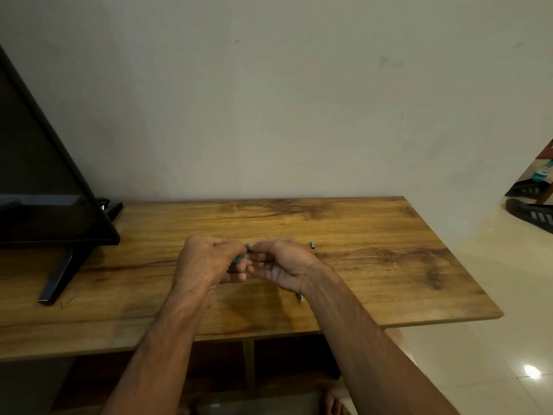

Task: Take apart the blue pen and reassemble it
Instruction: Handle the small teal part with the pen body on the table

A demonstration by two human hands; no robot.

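we see two hands, and they meet just above the middle of the table. our left hand point(206, 262) is curled, its fingers and thumb wrapped around the blue pen point(238, 259). only a short teal-blue stretch of the pen shows between the fingers, angled up toward the right hand. our right hand point(281, 265) faces it palm up. its thumb and forefinger come together at the pen's upper end, and the other fingers lie loosely bent beneath. we cannot tell whether that pinch grips the pen itself, a small part of it, or nothing.

two small loose pieces lie on the table point(389, 280). one short dark tube point(312, 245) sits just to the right of the right hand, nearer the table's far edge than its near edge. one thin metallic piece point(300, 298) pokes out from under the right wrist, closer to the near edge. it is mostly hidden, so we cannot say what it is.

at the table's left end stands one black television point(45, 190), with one slanted stand leg point(57, 277) resting on the wood. a plain wall point(299, 100) runs behind the far edge. pale glossy floor tiles point(493, 354) show past the right edge, and one bare foot point(335, 402) shows below the near edge.
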